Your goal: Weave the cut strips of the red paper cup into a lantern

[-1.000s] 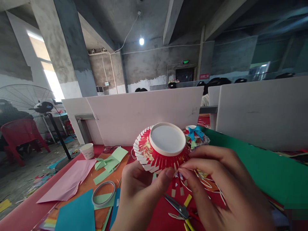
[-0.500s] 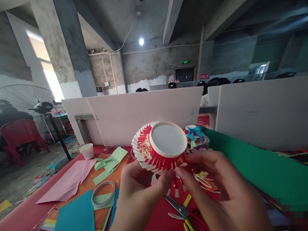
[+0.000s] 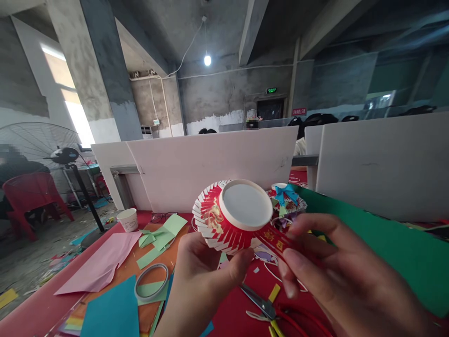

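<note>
The left hand (image 3: pixel 210 271) pinches the cut red cup (image 3: pixel 242 206) by its edge, up over the middle of the red table (image 3: pixel 231 313). The right hand (image 3: pixel 336 267) holds its red strips on the right. Scissors (image 3: pixel 264 306) lie near.

Across the bench (image 3: pixel 38 309) from you stands a white partition (image 3: pixel 210 164); to your left are a standing fan (image 3: pixel 65 156) and a red chair (image 3: pixel 37 196) (a dark-clad person (image 3: pixel 26 164) sits there). A lit bulb (image 3: pixel 207 60) hangs ahead, a green sign (image 3: pixel 271 91) beyond.
</note>
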The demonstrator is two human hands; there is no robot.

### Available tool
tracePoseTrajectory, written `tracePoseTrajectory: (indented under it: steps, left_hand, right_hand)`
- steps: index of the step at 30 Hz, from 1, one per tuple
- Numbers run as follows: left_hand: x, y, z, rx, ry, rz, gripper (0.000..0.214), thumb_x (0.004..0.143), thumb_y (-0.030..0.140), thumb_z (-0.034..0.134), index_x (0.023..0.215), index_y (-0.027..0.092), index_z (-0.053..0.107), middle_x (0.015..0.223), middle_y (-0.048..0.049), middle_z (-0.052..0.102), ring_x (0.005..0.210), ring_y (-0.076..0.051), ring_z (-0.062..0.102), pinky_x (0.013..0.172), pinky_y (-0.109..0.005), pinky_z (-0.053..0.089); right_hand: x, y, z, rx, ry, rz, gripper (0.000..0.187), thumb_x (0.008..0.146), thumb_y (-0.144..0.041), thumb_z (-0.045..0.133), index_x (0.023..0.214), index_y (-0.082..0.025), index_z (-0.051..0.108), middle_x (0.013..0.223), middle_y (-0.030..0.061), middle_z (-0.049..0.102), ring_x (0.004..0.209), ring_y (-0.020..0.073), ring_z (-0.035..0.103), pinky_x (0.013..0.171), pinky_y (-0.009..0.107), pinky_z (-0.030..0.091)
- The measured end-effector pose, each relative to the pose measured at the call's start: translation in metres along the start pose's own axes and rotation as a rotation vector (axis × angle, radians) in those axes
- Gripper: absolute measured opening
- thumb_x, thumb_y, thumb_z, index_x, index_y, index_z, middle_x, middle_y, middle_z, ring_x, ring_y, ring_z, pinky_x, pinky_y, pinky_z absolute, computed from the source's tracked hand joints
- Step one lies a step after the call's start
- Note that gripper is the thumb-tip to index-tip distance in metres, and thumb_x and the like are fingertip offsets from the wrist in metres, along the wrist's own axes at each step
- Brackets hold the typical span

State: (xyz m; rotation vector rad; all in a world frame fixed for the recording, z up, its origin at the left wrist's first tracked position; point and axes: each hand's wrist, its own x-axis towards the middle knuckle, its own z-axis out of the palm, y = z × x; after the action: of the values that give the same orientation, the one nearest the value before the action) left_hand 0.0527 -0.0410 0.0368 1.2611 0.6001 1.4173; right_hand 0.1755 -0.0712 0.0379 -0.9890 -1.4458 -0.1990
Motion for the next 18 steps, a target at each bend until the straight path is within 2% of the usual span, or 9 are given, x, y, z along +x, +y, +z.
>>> tracePoseTrajectory:
  steps: [2, 4, 9, 13, 18]
  left_hand:
    - [0.001, 0.000, 0.001, 0.086, 0.075, 0.053, 0.016, 0.055, 0.004, 0.079, 0.061, 0.018, 0.075, 0.061, -0.0015, 0.073, 0.058, -0.014, 0.062, 0.055, -0.020, 0.049]
    - [0.000, 0.001, 0.002, 0.089, 0.102, 0.051, 0.014, 0.055, 0.005, 0.079, 0.057, 0.018, 0.073, 0.057, -0.0012, 0.072, 0.055, -0.014, 0.061, 0.054, -0.021, 0.049]
    - [-0.005, 0.007, 0.006, -0.177, -0.045, -0.112, 0.003, 0.065, 0.015, 0.076, 0.065, 0.017, 0.077, 0.066, -0.0064, 0.076, 0.068, -0.023, 0.069, 0.067, -0.033, 0.055]
    - [-0.006, 0.007, 0.007, -0.210, -0.057, -0.151, 0.007, 0.066, 0.015, 0.076, 0.072, 0.017, 0.080, 0.074, -0.0081, 0.078, 0.076, -0.025, 0.071, 0.076, -0.036, 0.055]
    - [-0.004, 0.001, 0.008, -0.224, -0.026, -0.115, 0.007, 0.068, 0.016, 0.076, 0.074, 0.016, 0.079, 0.075, -0.0077, 0.079, 0.074, -0.024, 0.071, 0.072, -0.034, 0.055]
  right_hand:
    - [-0.001, 0.001, -0.003, -0.012, -0.013, -0.001, 0.011, 0.081, -0.035, 0.060, 0.083, -0.026, 0.066, 0.068, 0.0018, 0.070, 0.066, 0.0235, 0.071, 0.053, 0.029, 0.059]
    - [-0.002, 0.002, -0.008, 0.005, -0.055, 0.008, 0.006, 0.082, -0.028, 0.060, 0.082, -0.026, 0.065, 0.067, -0.0006, 0.070, 0.061, 0.0200, 0.070, 0.049, 0.024, 0.057]
    - [-0.005, 0.006, -0.019, 0.084, -0.202, 0.003, 0.020, 0.081, -0.009, 0.058, 0.084, -0.029, 0.059, 0.073, -0.0085, 0.070, 0.059, 0.0087, 0.068, 0.049, 0.010, 0.052]
    - [-0.009, 0.007, -0.018, 0.059, -0.206, -0.034, 0.020, 0.081, -0.007, 0.059, 0.084, -0.027, 0.057, 0.075, -0.0082, 0.070, 0.063, 0.0085, 0.068, 0.056, 0.012, 0.053]
    - [-0.008, 0.008, -0.012, 0.021, -0.227, -0.099, 0.028, 0.075, 0.000, 0.063, 0.086, -0.025, 0.056, 0.075, -0.0092, 0.068, 0.061, 0.0062, 0.065, 0.060, 0.012, 0.051]
